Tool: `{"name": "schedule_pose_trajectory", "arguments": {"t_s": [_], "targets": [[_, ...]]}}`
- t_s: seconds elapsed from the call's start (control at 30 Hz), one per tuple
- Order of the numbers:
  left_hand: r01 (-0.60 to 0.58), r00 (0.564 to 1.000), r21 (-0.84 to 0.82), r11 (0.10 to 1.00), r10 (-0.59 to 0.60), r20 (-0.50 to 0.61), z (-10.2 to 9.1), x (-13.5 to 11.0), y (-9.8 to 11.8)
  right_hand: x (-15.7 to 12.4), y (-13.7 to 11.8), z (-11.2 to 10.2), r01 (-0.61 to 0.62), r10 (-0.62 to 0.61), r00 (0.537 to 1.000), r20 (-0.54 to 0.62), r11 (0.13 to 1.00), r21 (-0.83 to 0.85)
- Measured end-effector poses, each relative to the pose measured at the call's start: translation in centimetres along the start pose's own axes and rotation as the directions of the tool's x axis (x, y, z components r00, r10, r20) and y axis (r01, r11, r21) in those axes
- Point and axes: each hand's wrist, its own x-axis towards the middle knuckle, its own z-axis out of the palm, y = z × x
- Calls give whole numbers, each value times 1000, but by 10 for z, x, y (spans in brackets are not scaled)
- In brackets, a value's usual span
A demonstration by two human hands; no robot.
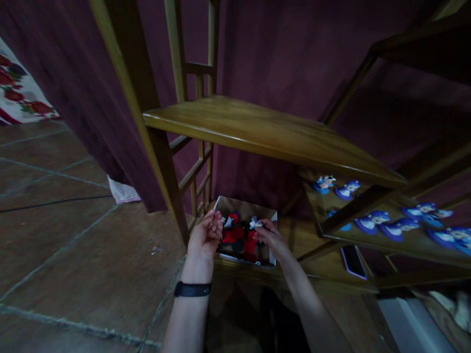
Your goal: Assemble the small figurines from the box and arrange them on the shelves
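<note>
A shallow box (274,215) with pale rims stands on the bottom board of the wooden shelf. Inside lie several small red, black and white figurines (233,235). My right hand (271,236) reaches over the box's right side, its fingertips closed on a small white and bluish figurine (255,223). At the box's left edge is my left hand (206,231), palm turned up and fingers curled. Whatever those fingers hold, if anything, is too dim and small to make out. A dark band (192,289) circles my left wrist.
A wooden shelf board (235,120) juts out above the box, and a post (162,171) rises at its left. Several blue and purple figurines (371,222) stand on the right shelf. A phone (353,262) lies on the lower board. A cable (55,202) runs across the tiled floor.
</note>
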Motion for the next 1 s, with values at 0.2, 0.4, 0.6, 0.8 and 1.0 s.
{"name": "schedule_pose_trajectory", "arguments": {"t_s": [0.2,0.4,0.6,0.8,1.0], "targets": [[16,1000,-1,1000,-16,-5,2,0,1,29,-4,12,-206,169,973,160,944,258],[7,1000,-18,1000,-7,-5,3,-2,8,79,7,36,-63,85,996,38,916,-395],[0,1000,-17,1000,0,-1,2,0,10,96,11,68,269,-74,961,266,24,-963],[-1,1000,-28,1000,2,25,1,-1,11,91,7,78,277,-22,959,283,-150,-949],[3,1000,-9,1000,-3,20,3,-3,6,71,-6,66,260,-140,957,254,26,-965]]}}
